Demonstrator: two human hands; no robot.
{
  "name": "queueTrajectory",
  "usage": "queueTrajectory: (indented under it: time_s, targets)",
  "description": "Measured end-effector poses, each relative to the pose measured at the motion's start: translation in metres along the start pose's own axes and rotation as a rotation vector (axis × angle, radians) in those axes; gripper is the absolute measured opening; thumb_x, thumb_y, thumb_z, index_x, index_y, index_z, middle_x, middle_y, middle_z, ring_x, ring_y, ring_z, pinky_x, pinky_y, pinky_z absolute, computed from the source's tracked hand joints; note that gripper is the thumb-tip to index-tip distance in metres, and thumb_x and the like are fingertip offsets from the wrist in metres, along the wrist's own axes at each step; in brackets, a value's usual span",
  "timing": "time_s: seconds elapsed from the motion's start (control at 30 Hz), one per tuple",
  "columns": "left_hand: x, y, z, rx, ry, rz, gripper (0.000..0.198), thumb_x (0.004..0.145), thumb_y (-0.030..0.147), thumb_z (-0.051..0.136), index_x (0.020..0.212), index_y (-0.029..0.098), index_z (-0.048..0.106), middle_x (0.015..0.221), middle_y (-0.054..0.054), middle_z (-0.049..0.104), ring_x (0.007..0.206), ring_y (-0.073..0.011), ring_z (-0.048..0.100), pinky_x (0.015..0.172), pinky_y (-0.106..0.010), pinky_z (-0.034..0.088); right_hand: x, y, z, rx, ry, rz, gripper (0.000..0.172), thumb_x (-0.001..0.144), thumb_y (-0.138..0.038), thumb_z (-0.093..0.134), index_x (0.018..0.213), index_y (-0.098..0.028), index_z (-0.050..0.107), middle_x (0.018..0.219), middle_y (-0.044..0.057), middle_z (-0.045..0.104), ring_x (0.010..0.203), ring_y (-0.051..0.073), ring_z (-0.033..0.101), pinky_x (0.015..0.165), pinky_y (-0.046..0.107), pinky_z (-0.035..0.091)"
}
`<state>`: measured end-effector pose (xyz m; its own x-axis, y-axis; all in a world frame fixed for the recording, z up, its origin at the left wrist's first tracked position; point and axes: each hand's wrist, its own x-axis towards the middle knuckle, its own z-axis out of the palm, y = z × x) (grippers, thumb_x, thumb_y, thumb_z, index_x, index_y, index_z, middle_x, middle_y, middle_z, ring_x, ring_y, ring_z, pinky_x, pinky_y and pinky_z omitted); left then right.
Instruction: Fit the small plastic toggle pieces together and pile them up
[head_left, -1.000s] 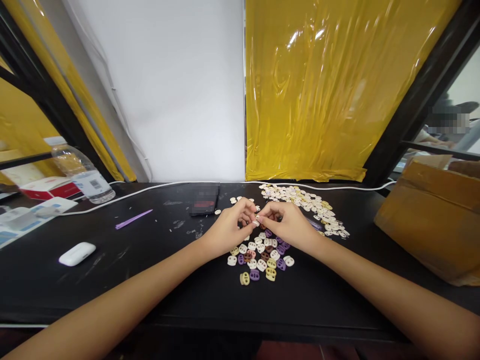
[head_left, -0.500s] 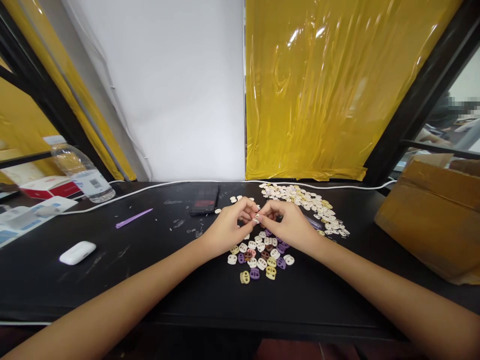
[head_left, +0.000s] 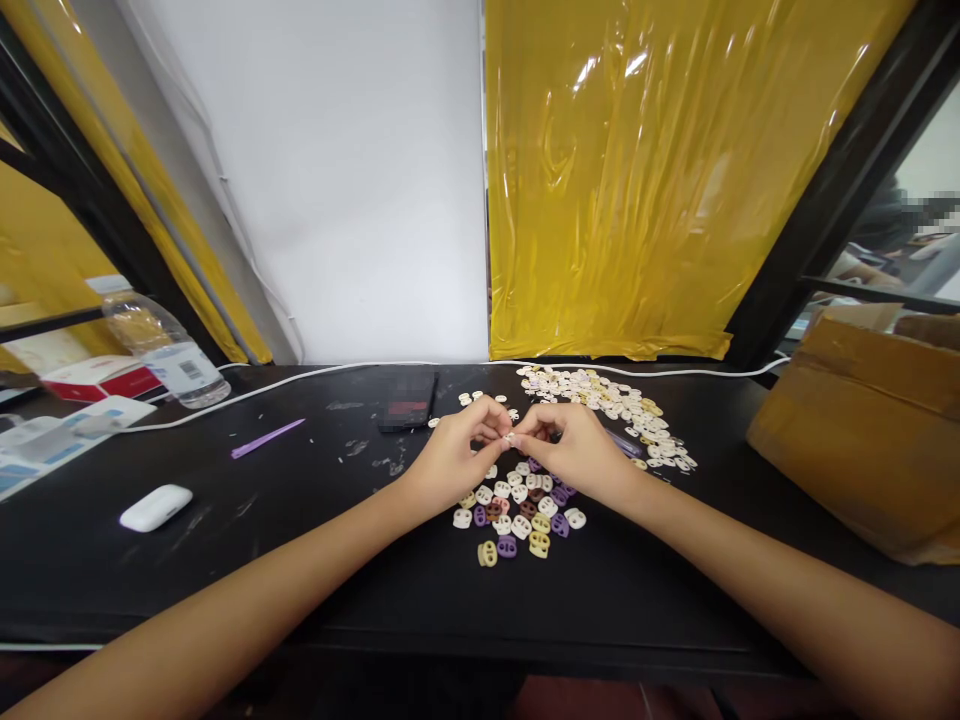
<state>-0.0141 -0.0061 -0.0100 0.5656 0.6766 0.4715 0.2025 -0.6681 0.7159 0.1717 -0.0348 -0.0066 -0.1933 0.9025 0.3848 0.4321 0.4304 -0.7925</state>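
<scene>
White and tiny, one clip (head_left: 510, 438) sits pinched between my left hand (head_left: 450, 462) and right hand (head_left: 576, 452), just above the pile (head_left: 517, 508) of coloured clips on the black table (head_left: 300, 540).

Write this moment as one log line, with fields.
left hand: pinching small pale piece | right hand: pinching same piece | below: mixed-colour two-hole pieces on black table

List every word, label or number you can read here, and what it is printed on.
None can be read.
Water bottle: barcode label, too small.
Red and white box: print blurred.
White and blue packets: print too small.
Phone: screen blurred.
Plastic pieces under the hands: no markings visible.
</scene>
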Motion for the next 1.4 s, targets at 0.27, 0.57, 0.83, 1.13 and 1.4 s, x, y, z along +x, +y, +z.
queueTrajectory:
  time_s: [0.27,0.57,0.83,1.13,1.4]
  targets:
    - [-0.003,0.001,-0.001,0.059,-0.024,0.03,0.009,0.088,0.01,0.057,0.089,0.018,0.054,0.083,0.001,0.061,0.078,-0.0124,0.064,0.074,-0.027,0.053,0.002,0.006,0.001,0.186,-0.022,0.047,0.019,0.073,-0.027,0.075,0.063,-0.016,0.063,0.058,-0.002,0.058,0.054,0.01,0.048,0.051,0.024,0.037]
    - [0.001,0.002,0.001,0.028,0.016,0.015,0.008,0.087,0.014,0.059,0.083,0.017,0.053,0.08,0.001,0.06,0.076,-0.0123,0.063,0.072,-0.026,0.053,0.003,0.009,0.003,0.204,-0.035,0.038,0.023,0.073,-0.031,0.076,0.062,-0.017,0.063,0.057,-0.002,0.058,0.052,0.01,0.047,0.05,0.025,0.036]
    - [0.006,0.007,-0.023,0.188,-0.087,0.034,0.011,0.086,0.012,0.056,0.093,0.019,0.061,0.089,-0.001,0.068,0.084,-0.0154,0.065,0.081,-0.032,0.052,0.017,0.022,-0.018,-0.005,0.167,-0.068,0.022,0.089,-0.037,0.057,0.081,-0.019,0.067,0.078,0.003,0.068,0.074,0.018,0.062,0.069,0.031,0.047]
    - [0.017,-0.038,-0.047,0.74,-0.034,0.044,0.038,0.086,0.005,0.045,0.118,0.015,0.062,0.124,-0.011,0.067,0.121,-0.0275,0.056,0.107,-0.051,0.044,0.021,0.037,-0.021,-0.13,0.212,-0.027,0.017,0.085,-0.029,0.056,0.086,-0.018,0.068,0.085,0.005,0.072,0.073,0.019,0.063,0.068,0.032,0.048]
    - [0.017,-0.035,-0.039,0.728,-0.114,0.101,0.03,0.087,0.007,0.048,0.105,0.017,0.07,0.114,-0.01,0.071,0.116,-0.0289,0.059,0.104,-0.053,0.045,0.019,0.034,-0.018,-0.114,0.177,-0.009,0.016,0.083,-0.024,0.056,0.092,-0.017,0.069,0.088,0.005,0.072,0.069,0.016,0.061,0.066,0.031,0.048]
